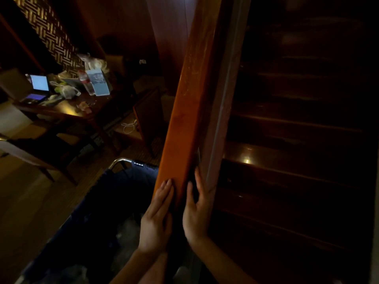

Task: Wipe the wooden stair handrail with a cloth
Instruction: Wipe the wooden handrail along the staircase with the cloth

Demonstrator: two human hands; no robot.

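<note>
– Wood table (67,111) far L, cluttered: laptop (39,83) w/ lit screen, plastic bottle (87,83), pale blue box (98,84), bag (68,91). Anything nearer?
– Dark blue fabric bin (106,201) w/ a metal frame, bottom L-centre, just L of the rail. Contents too dim to make out.
– And the handrail?
– Handrail (184,119) runs thru centre frame, from the bottom up to the top edge, leaning R. Broad orange-brown top face, lit. Grey strip (225,89) runs along its R side.
– Hands?
– Both at its lower end. Left hand (156,220) lies flat on the top face, fingers straight & together, pointing up the rail, gripping nothing. Right hand (195,212) is against the rail's R flank, fingers (198,181) stretched out straight, thumb up by the top edge, not curled round anything. Palm side hidden, so can't tell what's under it.
– R of that?
– Stairs (287,160), dark polished treads, v. dim. One small glint on the tread nearest the rail.
</note>
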